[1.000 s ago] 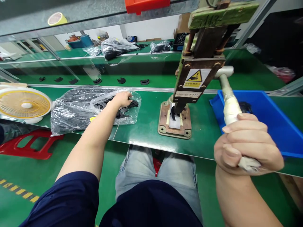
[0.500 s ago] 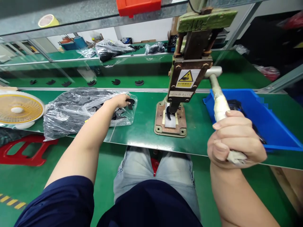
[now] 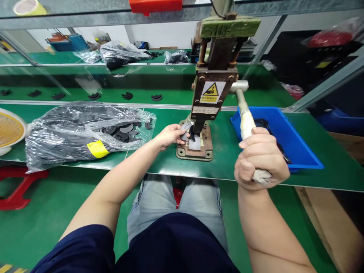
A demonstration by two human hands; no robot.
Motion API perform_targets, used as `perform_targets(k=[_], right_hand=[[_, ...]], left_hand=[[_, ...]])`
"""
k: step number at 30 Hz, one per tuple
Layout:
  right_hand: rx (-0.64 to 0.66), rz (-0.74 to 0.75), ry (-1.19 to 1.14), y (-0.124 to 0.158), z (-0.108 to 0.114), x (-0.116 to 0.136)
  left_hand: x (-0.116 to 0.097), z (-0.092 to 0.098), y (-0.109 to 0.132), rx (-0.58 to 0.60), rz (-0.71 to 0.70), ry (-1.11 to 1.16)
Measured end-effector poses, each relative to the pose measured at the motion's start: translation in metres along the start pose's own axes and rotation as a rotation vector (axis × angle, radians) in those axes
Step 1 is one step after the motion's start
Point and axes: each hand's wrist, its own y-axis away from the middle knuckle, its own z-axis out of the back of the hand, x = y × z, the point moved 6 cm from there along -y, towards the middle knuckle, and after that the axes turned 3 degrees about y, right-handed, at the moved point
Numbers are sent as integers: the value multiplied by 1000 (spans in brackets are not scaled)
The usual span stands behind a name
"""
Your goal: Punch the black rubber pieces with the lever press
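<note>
My left hand (image 3: 170, 136) pinches a curved dark plastic piece (image 3: 185, 131) at the left side of the hand press (image 3: 209, 93). Another curved black piece (image 3: 192, 134) sits on the press's base under the ram, just right of my fingers. My right hand (image 3: 263, 157) is wrapped round the taped lever (image 3: 247, 119) of the press, which slants down toward me. To the left, a clear plastic bag (image 3: 65, 129) lies on the bench with many black curved pieces (image 3: 123, 131) at its open end.
A blue bin (image 3: 301, 148) with dark items stands right of the press. Several black pieces (image 3: 127, 95) lie in a row on the green surface behind. At the far left is a fan (image 3: 11, 131). An overhead shelf (image 3: 85, 21) crosses above.
My left hand has moved right, from the bag's open end to the press base, carrying a curved piece. My right hand keeps its hold on the lever. The view has shifted slightly.
</note>
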Motion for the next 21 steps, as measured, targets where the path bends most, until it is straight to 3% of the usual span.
perform_targets(k=[3, 11, 21], right_hand=[[-11, -3, 10, -1, 0, 1], [-51, 5, -7, 0, -1, -1], [-26, -22, 8, 1, -2, 2]], left_hand=[[2, -11, -2, 17, 15, 33], [-5, 16, -13, -87, -105, -270], [-2, 12, -34, -4, -156, -393]])
